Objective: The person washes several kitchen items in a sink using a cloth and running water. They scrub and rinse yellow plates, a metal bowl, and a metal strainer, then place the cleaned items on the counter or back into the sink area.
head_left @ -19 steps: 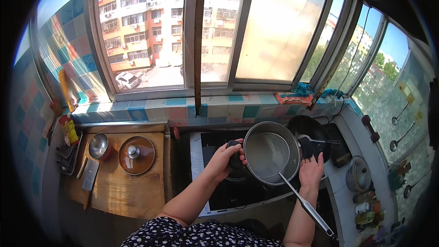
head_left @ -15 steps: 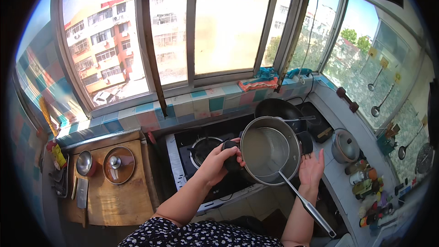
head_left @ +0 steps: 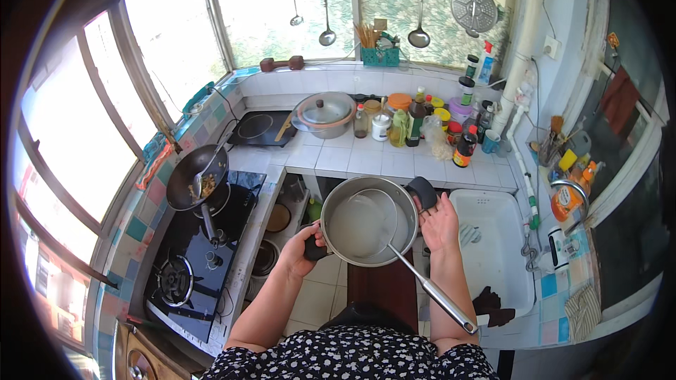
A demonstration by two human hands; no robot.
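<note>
In the middle of the frame, the left hand (head_left: 299, 253) is gripping one black handle (head_left: 315, 245) of a metal pot (head_left: 332, 214), its fingers (head_left: 320, 233) curling round it. The right hand (head_left: 441, 226) is supporting the opposite handle (head_left: 424, 191) with its palm facing up; the fingers are partly hiding behind that handle, so how far they are closing cannot be told. The pot is holding cloudy liquid, and a strainer (head_left: 373, 214) is sitting inside, its long metal handle (head_left: 436, 292) slanting over the rim toward the lower right. At the left, a wok (head_left: 180, 167) containing food and a ladle (head_left: 199, 181) is standing on the black stove (head_left: 190, 260). Bottles and jars are crowding the tiled worktop (head_left: 338, 158) at upper centre, beside a lidded pan (head_left: 324, 125). A white sink (head_left: 493, 239) is occupying the right.
</note>
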